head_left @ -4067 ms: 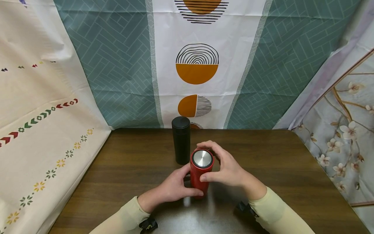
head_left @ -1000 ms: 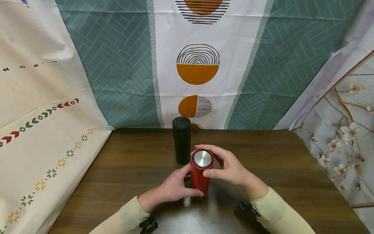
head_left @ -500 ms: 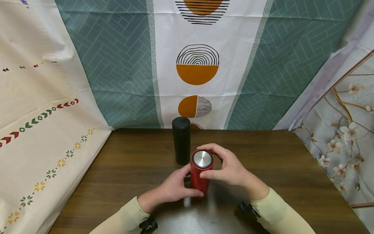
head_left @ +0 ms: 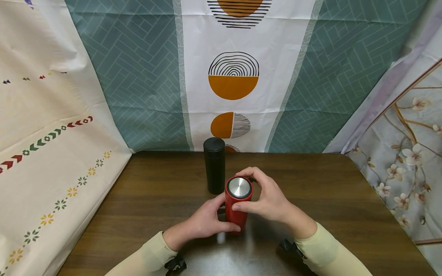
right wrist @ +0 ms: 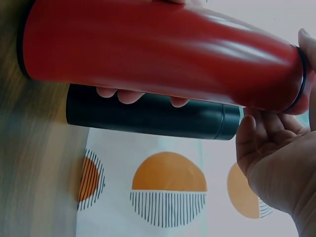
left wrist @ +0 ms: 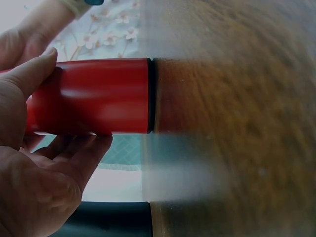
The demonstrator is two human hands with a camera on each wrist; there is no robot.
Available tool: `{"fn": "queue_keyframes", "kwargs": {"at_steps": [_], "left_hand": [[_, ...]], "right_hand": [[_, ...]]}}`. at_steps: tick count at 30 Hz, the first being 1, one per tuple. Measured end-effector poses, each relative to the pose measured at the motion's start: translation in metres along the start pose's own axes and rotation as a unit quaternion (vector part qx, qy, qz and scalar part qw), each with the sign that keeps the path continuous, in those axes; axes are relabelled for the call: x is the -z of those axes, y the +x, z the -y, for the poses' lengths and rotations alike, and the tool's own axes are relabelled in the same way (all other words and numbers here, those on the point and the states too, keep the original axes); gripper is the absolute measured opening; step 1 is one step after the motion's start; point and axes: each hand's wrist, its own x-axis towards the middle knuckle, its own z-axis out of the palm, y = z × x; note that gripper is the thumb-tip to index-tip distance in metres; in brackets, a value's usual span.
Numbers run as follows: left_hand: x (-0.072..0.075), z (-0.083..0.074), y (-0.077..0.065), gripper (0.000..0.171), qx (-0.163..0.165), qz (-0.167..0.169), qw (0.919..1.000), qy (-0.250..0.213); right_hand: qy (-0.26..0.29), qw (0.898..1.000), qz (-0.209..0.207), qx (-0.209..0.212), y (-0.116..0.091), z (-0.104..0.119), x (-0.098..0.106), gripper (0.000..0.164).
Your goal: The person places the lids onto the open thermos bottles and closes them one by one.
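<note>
A red thermos flask with a silver disc on top of its lid stands upright in front of me. Round its lower body my left hand grips, thumb across the near side and fingers behind; in the left wrist view the black base ring meets the table. My right hand holds the lid end, its thumb on the near side and its fingers at the far rim. The right wrist view shows a dark seam close to that hand. A black flask stands just behind, left of the red one.
The brown wooden table reaches back to a green and white patterned cloth. A cream cloth hangs on the left and a flowered cloth on the right. Black straps sit at both wrists.
Over the last second my right thumb has moved left across the near side of the lid end while its fingers have moved right along the far rim. The left hand and both flasks keep their places.
</note>
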Motion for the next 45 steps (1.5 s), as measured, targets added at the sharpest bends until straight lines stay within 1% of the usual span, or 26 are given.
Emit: {"fn": "queue_keyframes", "kwargs": {"at_steps": [7,13,16,19,23,27,31,34,36,45], "left_hand": [[0.0,-0.002,-0.001,0.079,0.006,0.0,1.0,0.003],[0.0,-0.002,-0.001,0.078,0.004,-0.001,1.0,0.004],[0.0,-0.001,-0.001,0.078,0.004,-0.002,1.0,0.005],[0.0,0.0,-0.001,0.078,0.002,-0.002,1.0,0.006],[0.0,0.001,-0.001,0.079,-0.001,-0.002,1.0,0.003],[0.0,0.0,0.0,0.08,0.001,-0.002,1.0,0.002],[0.0,0.0,0.0,0.08,0.003,-0.002,1.0,0.003],[-0.001,0.0,-0.001,0.081,0.004,-0.003,1.0,0.003],[-0.001,0.0,-0.001,0.081,0.005,-0.003,1.0,0.003],[-0.001,0.001,-0.001,0.08,0.004,-0.007,0.9999,0.006]], "right_hand": [[-0.011,1.0,-0.017,0.01,0.001,0.003,-0.003,0.071],[-0.026,0.999,-0.026,0.0,0.0,0.004,-0.006,0.071],[-0.024,0.999,-0.019,-0.009,-0.001,0.005,-0.005,0.072],[-0.008,1.0,0.0,-0.017,-0.002,0.004,-0.003,0.075],[0.046,0.998,0.044,-0.004,-0.001,-0.001,0.001,0.081],[0.112,0.989,0.09,0.01,0.001,-0.007,0.005,0.079],[0.156,0.981,0.113,0.02,0.002,-0.011,0.007,0.073],[0.173,0.977,0.119,0.027,0.002,-0.011,0.007,0.07],[0.175,0.977,0.117,0.026,0.003,-0.011,0.008,0.069],[0.148,0.985,0.093,0.001,0.003,-0.008,0.008,0.067]]}}
